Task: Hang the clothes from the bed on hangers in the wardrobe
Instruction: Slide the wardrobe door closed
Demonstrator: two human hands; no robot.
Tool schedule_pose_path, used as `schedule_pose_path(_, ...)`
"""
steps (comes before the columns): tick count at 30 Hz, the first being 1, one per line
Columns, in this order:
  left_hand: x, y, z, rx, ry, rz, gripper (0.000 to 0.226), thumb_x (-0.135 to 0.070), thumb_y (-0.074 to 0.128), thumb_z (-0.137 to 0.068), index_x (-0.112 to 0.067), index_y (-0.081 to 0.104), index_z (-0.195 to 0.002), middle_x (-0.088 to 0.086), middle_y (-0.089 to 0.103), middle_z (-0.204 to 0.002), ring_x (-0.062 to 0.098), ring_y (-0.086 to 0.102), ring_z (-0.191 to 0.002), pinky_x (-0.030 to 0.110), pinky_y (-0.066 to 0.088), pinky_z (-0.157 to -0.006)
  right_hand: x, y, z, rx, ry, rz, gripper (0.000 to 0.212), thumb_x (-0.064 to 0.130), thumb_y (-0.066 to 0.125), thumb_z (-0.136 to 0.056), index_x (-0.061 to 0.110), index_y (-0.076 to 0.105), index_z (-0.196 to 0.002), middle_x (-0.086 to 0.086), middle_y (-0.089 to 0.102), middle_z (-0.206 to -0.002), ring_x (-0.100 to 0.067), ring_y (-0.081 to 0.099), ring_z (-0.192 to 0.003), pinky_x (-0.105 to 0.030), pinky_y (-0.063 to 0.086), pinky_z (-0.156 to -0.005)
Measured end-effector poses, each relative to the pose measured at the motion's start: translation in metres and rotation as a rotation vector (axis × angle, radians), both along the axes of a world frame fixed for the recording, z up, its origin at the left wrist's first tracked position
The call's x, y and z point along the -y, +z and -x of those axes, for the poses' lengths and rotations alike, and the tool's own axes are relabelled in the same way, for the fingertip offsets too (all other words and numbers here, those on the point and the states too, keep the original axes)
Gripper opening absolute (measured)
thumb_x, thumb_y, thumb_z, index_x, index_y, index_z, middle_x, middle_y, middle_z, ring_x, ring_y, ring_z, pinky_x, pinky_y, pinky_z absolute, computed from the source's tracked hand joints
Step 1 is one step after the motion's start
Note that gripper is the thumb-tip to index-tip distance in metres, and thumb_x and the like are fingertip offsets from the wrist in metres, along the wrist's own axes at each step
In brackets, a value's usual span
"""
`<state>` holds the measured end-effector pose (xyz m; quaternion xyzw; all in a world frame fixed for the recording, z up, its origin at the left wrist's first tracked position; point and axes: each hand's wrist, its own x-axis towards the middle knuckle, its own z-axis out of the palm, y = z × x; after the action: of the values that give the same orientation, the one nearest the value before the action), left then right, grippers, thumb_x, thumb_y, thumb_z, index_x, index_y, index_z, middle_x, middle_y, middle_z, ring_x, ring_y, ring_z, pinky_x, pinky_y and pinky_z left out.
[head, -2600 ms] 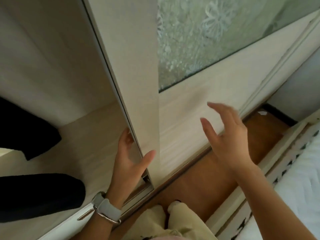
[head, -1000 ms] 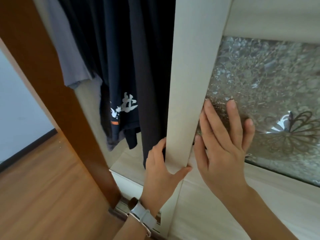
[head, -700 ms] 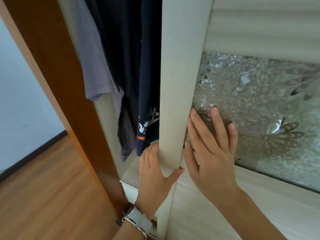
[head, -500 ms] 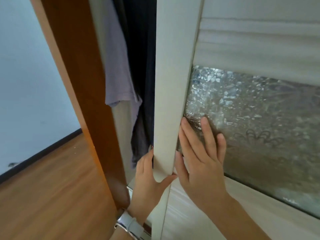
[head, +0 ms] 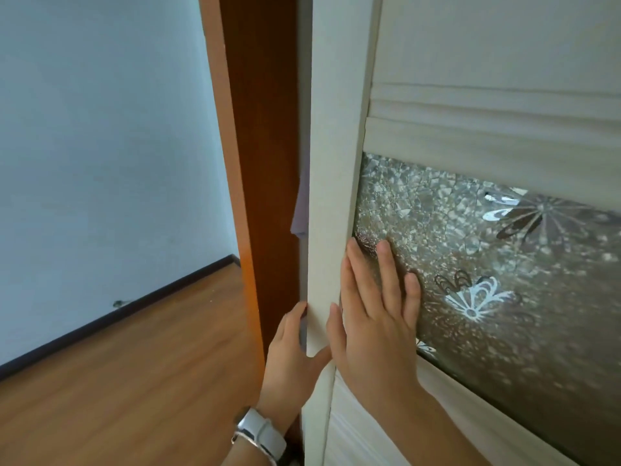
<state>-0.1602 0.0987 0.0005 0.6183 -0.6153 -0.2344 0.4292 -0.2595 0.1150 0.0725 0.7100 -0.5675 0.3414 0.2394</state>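
Closest to me is my left wrist, with a pale grey watch (head: 263, 432) strapped on and a thin silver bangle (head: 249, 442) just below it. My left hand (head: 294, 359) grips the leading edge of the wardrobe door (head: 331, 146). The thumb lies across the front of the cream upright and the fingers curl round behind the edge, where I cannot see their tips.

Just beside it, my right hand (head: 373, 331) lies flat with the fingers straight and close together. The palm rests on the lower part of the door. The fingertips press on the crackled glass panel (head: 504, 264), right beside the upright, and the thumb lies along the upright itself. White and dark flower motifs are set into the glass to the right of my fingers.

Above the glass run ribbed cream rails and a plain cream board. Only a narrow slit stands between the door's edge and the wardrobe's brown side panel (head: 265, 146). In that slit a sliver of a grey garment (head: 301, 210) hangs inside the wardrobe, its hem above my left hand. I cannot see what it hangs from.

Left of the side panel the wooden floor (head: 127, 381) runs back to a dark skirting (head: 134, 302) and a pale blue wall (head: 100, 129).
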Motion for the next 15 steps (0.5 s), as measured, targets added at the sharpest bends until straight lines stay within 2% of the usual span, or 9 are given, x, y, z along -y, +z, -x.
schedule_pose_path(2, 0.009, 0.000, -0.009, 0.010, 0.022, 0.046, 0.077, -0.027, 0.069, -0.077, -0.032, 0.024, -0.139, -0.018, 0.034, -0.138, 0.002, 0.032, -0.130, 0.015, 0.025, -0.105, 0.010, 0.000, -0.012, 0.004, -0.006, -0.004, 0.055, 0.029, 0.039, -0.085, 0.013, 0.032, -0.137, 0.005, 0.026, -0.149, -0.013, -0.016, -0.144, -0.034, -0.013, -0.116)
schedule_pose_path(4, 0.014, 0.006, -0.017, -0.005, 0.040, 0.091, 0.085, -0.027, 0.070, -0.076, -0.043, 0.009, -0.133, -0.025, 0.020, -0.133, -0.004, 0.018, -0.129, 0.020, 0.019, -0.110, 0.020, -0.001, -0.022, 0.008, -0.001, -0.006, 0.055, 0.030, 0.038, -0.085, 0.013, 0.031, -0.137, 0.005, 0.024, -0.148, -0.013, -0.017, -0.144, -0.034, -0.015, -0.116)
schedule_pose_path(6, 0.019, 0.011, -0.026, -0.030, 0.065, 0.104, 0.091, -0.031, 0.071, -0.073, -0.044, 0.000, -0.129, -0.022, 0.014, -0.139, -0.004, 0.012, -0.130, 0.024, 0.017, -0.113, 0.029, -0.002, -0.032, 0.005, 0.007, -0.004, 0.056, 0.030, 0.037, -0.085, 0.013, 0.030, -0.137, 0.004, 0.024, -0.149, -0.013, -0.018, -0.143, -0.034, -0.015, -0.116)
schedule_pose_path(8, 0.025, 0.013, -0.034, -0.048, 0.082, 0.102, 0.093, -0.049, 0.063, -0.070, -0.041, -0.003, -0.134, -0.014, 0.005, -0.151, 0.003, 0.011, -0.138, 0.028, 0.019, -0.115, 0.038, -0.002, -0.042, 0.008, 0.018, 0.002, 0.057, 0.029, 0.038, -0.083, 0.012, 0.031, -0.138, 0.003, 0.028, -0.149, -0.013, -0.017, -0.143, -0.034, -0.013, -0.116)
schedule_pose_path(10, 0.031, 0.015, -0.040, -0.065, 0.100, 0.089, 0.103, -0.069, 0.044, -0.057, -0.033, -0.002, -0.142, -0.010, -0.002, -0.154, 0.010, 0.011, -0.141, 0.028, 0.019, -0.114, 0.045, -0.001, -0.050, 0.018, 0.034, 0.003, 0.058, 0.028, 0.038, -0.083, 0.012, 0.032, -0.138, 0.001, 0.035, -0.149, -0.014, -0.016, -0.143, -0.034, -0.010, -0.116)
schedule_pose_path(11, 0.034, 0.015, -0.044, -0.071, 0.107, 0.080, 0.108, -0.071, 0.040, -0.054, -0.028, 0.000, -0.145, -0.009, -0.002, -0.155, 0.010, 0.010, -0.142, 0.027, 0.018, -0.113, 0.048, -0.001, -0.054, 0.023, 0.038, 0.002, 0.058, 0.029, 0.038, -0.083, 0.012, 0.031, -0.137, 0.000, 0.037, -0.149, -0.014, -0.016, -0.143, -0.035, -0.009, -0.116)
schedule_pose_path(13, 0.042, 0.015, -0.051, -0.064, 0.100, 0.064, 0.106, -0.061, 0.051, -0.062, -0.023, 0.001, -0.147, -0.007, -0.001, -0.156, 0.006, 0.008, -0.141, 0.023, 0.015, -0.111, 0.053, -0.002, -0.060, 0.028, 0.042, 0.001, 0.058, 0.029, 0.038, -0.082, 0.012, 0.031, -0.137, 0.000, 0.038, -0.148, -0.015, -0.015, -0.143, -0.035, -0.008, -0.116)
schedule_pose_path(14, 0.045, 0.016, -0.054, -0.075, 0.087, 0.046, 0.104, -0.056, 0.058, -0.066, -0.023, 0.002, -0.147, -0.005, 0.003, -0.157, 0.007, 0.010, -0.142, 0.024, 0.015, -0.112, 0.056, -0.003, -0.062, 0.030, 0.044, 0.004, 0.058, 0.029, 0.038, -0.082, 0.012, 0.031, -0.137, 0.000, 0.038, -0.148, -0.016, -0.015, -0.143, -0.035, -0.008, -0.116)
schedule_pose_path(15, 0.049, 0.016, -0.058, -0.114, 0.074, 0.018, 0.103, -0.061, 0.060, -0.065, -0.026, 0.007, -0.146, -0.003, 0.011, -0.156, 0.012, 0.016, -0.142, 0.029, 0.018, -0.115, 0.058, -0.003, -0.065, 0.031, 0.044, 0.006, 0.059, 0.029, 0.039, -0.081, 0.012, 0.031, -0.137, 0.000, 0.039, -0.148, -0.016, -0.014, -0.143, -0.035, -0.008, -0.116)
